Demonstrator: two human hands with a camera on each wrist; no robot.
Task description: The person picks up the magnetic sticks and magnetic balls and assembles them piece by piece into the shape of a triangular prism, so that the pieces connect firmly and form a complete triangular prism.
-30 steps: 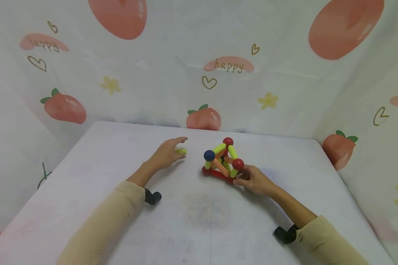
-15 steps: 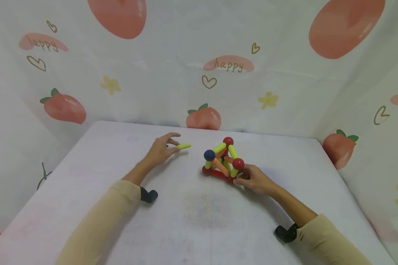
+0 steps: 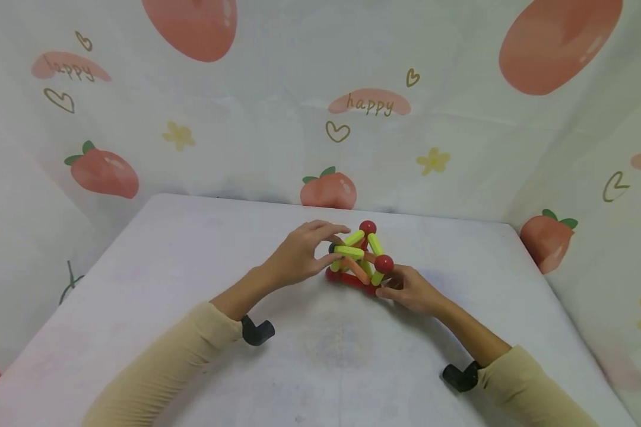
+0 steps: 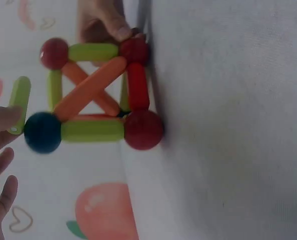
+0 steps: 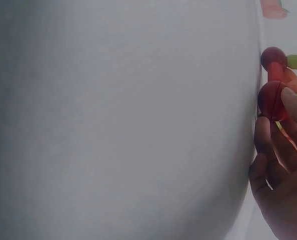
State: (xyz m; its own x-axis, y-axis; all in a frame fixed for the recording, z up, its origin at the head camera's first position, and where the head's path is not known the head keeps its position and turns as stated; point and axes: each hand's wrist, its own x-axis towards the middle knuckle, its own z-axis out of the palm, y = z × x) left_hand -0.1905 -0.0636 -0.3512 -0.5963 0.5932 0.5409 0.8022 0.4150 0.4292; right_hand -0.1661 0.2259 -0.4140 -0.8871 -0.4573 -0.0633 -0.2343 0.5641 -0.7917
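Note:
A frame of coloured rods and balls [image 3: 358,279], like a magnetic building set, stands on the table, roughly cube-shaped. Between thumb and fingers my left hand [image 3: 299,252] pinches a loose yellow-green rod [image 4: 21,95]. That rod is held at the frame's upper blue ball [image 4: 42,132]; its lower end appears close to or touching the ball. Two orange rods [image 4: 91,89] cross between corners in the left wrist view. Down at the near right corner, my right hand [image 3: 413,290] holds a bottom red ball [image 5: 271,100] with thumb and fingers. Part of the frame's rear is hidden.
The white table [image 3: 320,356] extends around the frame on all sides. A cloth backdrop [image 3: 256,118] printed with fruit hangs behind its far edge. Black wrist mounts [image 3: 257,331] stick out from both sleeves.
My left hand picked the yellow-green rod up from the table left of the frame, then carried it right to the blue ball. The right hand and the frame have stayed put.

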